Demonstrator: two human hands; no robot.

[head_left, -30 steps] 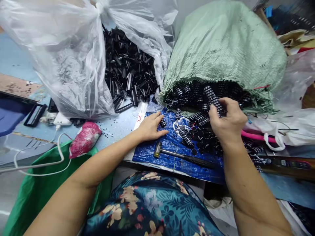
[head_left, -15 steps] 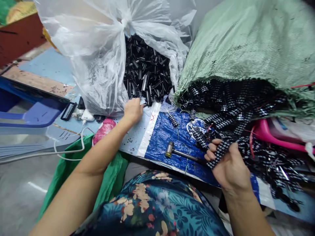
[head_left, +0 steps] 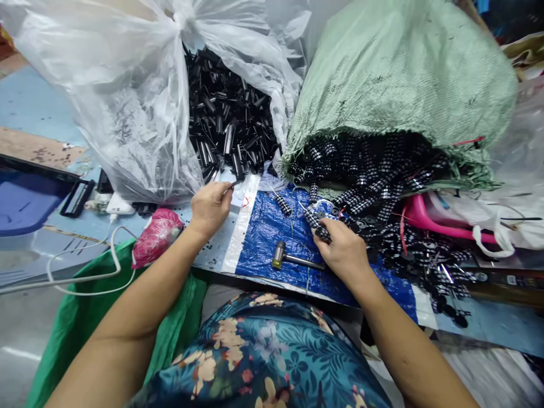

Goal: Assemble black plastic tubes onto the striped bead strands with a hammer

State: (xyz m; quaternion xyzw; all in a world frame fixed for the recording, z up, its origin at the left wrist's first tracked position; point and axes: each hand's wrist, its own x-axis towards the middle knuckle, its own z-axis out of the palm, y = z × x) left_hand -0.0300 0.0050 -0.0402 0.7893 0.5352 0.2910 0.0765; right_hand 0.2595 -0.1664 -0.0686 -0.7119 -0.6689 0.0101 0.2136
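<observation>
In the head view, my left hand [head_left: 211, 209] pinches a small, thin dark piece [head_left: 233, 185] at the mouth of a clear plastic bag [head_left: 144, 113]. Behind it, many glossy black plastic pieces [head_left: 229, 136] spill from the bag. My right hand [head_left: 343, 249] is closed on a black roller [head_left: 315, 222] patterned with white squares, a thin metal pin sticking out of its far end. A similar roller [head_left: 281, 204] lies on the blue sheet [head_left: 259, 243]. Just below my right hand rests a small mallet [head_left: 293, 258], its handle end partly hidden.
A pale green woven sack [head_left: 395, 85] at the right spills many patterned rollers [head_left: 361, 164]. Beyond them lie a pink plastic rim [head_left: 450, 224] and loose parts. A pink wrapped bundle [head_left: 157, 235], white cable [head_left: 117, 255] and green cloth [head_left: 63, 328] are on the left.
The view has turned to the right. My right hand has turned from palm up to palm down and moved left over the blue sheet. My left hand stays by the clear bag's mouth.
</observation>
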